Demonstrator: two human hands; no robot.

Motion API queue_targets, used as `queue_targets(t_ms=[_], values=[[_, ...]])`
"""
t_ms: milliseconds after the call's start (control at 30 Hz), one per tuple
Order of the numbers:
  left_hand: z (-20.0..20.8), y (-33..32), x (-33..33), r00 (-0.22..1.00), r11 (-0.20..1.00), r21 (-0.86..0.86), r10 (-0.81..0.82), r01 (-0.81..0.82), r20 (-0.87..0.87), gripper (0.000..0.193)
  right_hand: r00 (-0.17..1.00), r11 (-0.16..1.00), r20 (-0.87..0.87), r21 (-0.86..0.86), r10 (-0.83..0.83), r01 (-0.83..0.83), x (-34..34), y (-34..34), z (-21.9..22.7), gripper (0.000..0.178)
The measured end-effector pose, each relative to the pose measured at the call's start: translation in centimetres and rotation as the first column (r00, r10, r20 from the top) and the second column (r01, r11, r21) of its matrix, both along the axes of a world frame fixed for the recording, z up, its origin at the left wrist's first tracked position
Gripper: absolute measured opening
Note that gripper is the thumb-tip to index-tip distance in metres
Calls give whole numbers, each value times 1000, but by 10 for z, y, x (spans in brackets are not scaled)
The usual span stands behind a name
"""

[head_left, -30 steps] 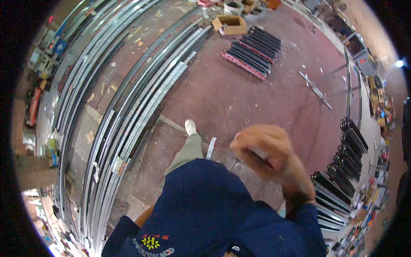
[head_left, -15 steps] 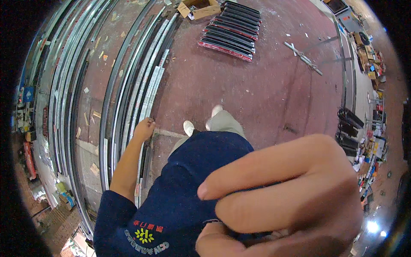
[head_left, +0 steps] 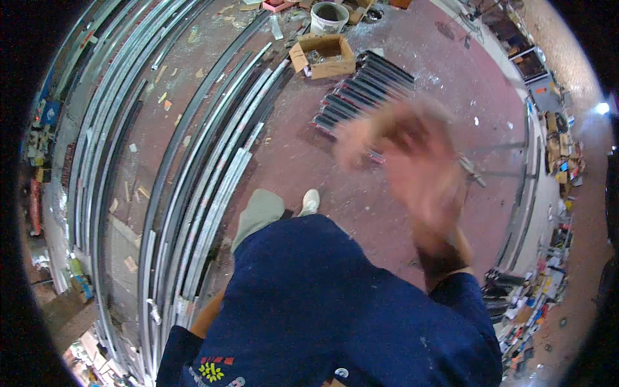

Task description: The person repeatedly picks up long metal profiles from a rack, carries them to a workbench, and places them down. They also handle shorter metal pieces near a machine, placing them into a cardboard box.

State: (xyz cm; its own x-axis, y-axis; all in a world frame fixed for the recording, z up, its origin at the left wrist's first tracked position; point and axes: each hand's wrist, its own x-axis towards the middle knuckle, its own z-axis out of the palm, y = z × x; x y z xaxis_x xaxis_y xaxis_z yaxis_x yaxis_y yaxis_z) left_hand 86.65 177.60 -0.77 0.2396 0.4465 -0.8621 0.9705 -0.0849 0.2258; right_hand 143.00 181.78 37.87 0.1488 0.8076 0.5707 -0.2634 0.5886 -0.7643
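Observation:
My right hand [head_left: 412, 155] is raised in front of me and smeared by motion, so its fingers cannot be made out. Behind it on the floor lies a row of black slatted bars [head_left: 361, 90] with red edges, partly covered by the hand. Of my left arm only a bit of forearm [head_left: 207, 315] shows beside my dark blue shirt; the left hand is hidden. Closest to that arm are long silvery metal profiles [head_left: 222, 206] running along the floor.
More long metal profiles [head_left: 106, 122] lie farther left. An open cardboard box [head_left: 332, 68] and a white bucket [head_left: 329, 27] stand ahead. Crossed bars [head_left: 474, 171] lie to the right of my hand. Cluttered goods [head_left: 561, 155] line the right side.
My right hand has moved from close up at the lower right to farther ahead. My left hand has gone out of sight. My feet have shifted, and the box and bucket show more fully.

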Motion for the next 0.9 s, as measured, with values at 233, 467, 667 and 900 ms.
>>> queue_targets(t_ms=[233,467,667,900], values=[[-38,65,29,991,975,-183,112,-124,-72,38,658,948,-753,-203,11,-247,49,151,-71,105],[-100,273,155,985,989,-102,-92,108,148,40,740,966,-671,-216,-43,-140,72,275,-56,109],[-48,481,283,888,929,360,-232,82,396,45,868,957,-492,-277,-68,-82,120,372,-74,103],[-7,644,348,892,897,302,182,-323,415,34,858,415,513,-780,-2,468,252,457,-299,47]])
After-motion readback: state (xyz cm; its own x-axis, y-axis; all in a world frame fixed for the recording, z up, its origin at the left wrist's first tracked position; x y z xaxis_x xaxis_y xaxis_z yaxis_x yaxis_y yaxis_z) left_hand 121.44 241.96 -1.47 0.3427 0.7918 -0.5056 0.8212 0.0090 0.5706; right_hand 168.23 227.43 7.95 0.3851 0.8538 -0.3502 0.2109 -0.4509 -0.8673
